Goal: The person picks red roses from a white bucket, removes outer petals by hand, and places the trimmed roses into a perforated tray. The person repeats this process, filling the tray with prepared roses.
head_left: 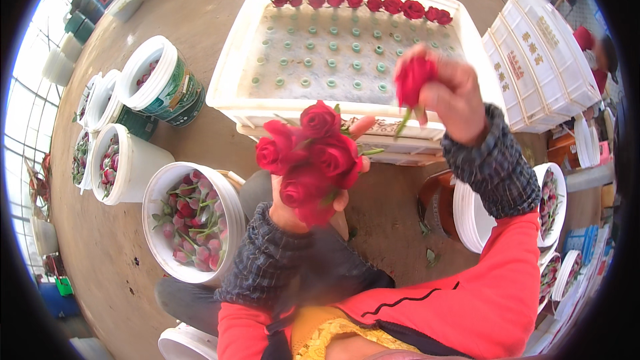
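My left hand (281, 210) is closed around a bunch of red roses (320, 153), held low in front of the crate's near side; the blooms hide much of the hand. Raised over the crate's near right part, my right hand (457, 93) grips one red rose (415, 81) just below its bloom, with a short green stem hanging down. The white plastic crate (230, 70) stands ahead of me. Inside it are rows of small green holders (331, 63), and a row of red roses (355, 0) sits along its far edge.
A white bucket of rosebuds (197, 227) stands close at my left, with several more buckets (123, 163) beyond it. Stacked white crates (540, 60) rise at the far right. More buckets (550, 203) are at my right, and fallen leaves (431, 257) lie on the floor.
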Available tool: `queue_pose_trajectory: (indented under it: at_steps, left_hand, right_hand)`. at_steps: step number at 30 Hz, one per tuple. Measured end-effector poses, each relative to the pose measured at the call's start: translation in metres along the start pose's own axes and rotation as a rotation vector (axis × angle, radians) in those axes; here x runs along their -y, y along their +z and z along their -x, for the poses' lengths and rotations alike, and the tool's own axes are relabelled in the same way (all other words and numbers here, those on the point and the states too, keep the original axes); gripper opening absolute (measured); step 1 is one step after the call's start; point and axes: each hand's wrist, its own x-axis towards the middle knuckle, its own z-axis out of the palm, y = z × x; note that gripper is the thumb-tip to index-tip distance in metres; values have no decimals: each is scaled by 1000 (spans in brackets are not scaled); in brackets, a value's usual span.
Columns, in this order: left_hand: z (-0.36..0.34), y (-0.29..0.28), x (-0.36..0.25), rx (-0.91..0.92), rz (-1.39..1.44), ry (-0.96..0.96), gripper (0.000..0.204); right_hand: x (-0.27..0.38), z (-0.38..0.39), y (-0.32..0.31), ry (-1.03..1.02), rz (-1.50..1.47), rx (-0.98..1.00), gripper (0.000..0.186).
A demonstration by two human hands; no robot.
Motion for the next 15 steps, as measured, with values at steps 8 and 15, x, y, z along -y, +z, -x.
queue_pose_trajectory:
  at_steps: [8,15]
  left_hand:
    - [-1,-49,-15,108,61,11,70]
    - [7,-64,-34,-157,-77,-116,92]
  right_hand:
    - [-145,-249,-14,89,44,-355,34]
    - [-268,-328,7,140,479,-468,28]
